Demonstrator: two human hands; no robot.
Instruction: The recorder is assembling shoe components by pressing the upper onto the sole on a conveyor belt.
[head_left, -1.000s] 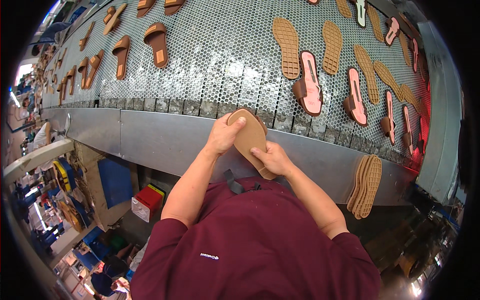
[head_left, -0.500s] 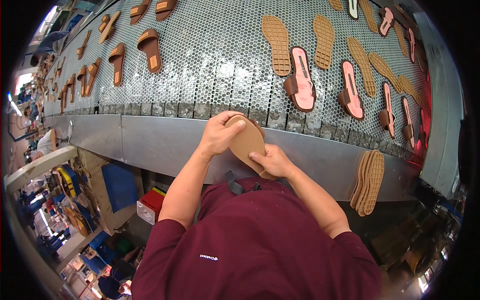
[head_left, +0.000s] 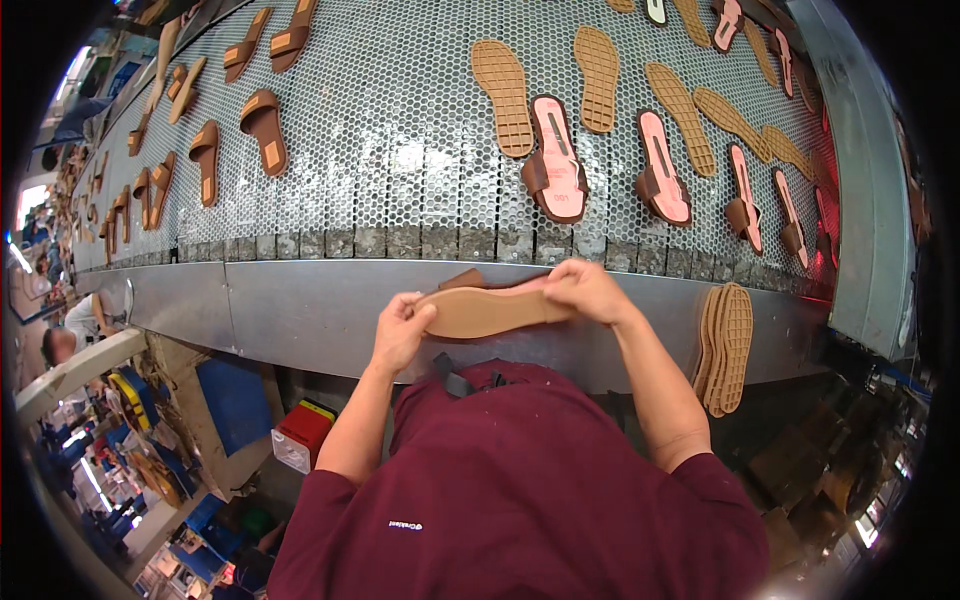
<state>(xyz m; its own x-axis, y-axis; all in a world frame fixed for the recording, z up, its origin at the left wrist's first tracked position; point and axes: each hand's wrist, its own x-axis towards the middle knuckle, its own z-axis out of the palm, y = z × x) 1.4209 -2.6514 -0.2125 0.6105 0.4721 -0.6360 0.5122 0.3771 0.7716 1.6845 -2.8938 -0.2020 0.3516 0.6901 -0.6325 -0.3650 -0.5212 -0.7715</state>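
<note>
Over the metal ledge I hold a slide sandal [head_left: 485, 314] sideways between my two hands. Its tan sole faces me, with a bit of pink underside and a brown strap showing behind the upper edge. My left hand [head_left: 402, 328] is closed on the left end, thumb against the sole. At the other end my right hand [head_left: 588, 290] pinches the edge where pink shows; its fingertips are partly hidden. Closest on the belt beyond lies a brown-strapped upper with a pink underside [head_left: 562, 175].
The perforated conveyor belt [head_left: 370, 190] carries tan grid-patterned soles [head_left: 598, 80], more pink-bottomed uppers [head_left: 662, 165] and finished brown slides [head_left: 266, 135] at left. A stack of tan soles [head_left: 737, 345] overhangs the metal ledge [head_left: 300, 300] at right. A red box [head_left: 305, 432] stands below left.
The sandal has turned from steeply slanted to nearly level. My right hand has moved up and right to its end; my left hand has moved down and left. The belt's contents have shifted left.
</note>
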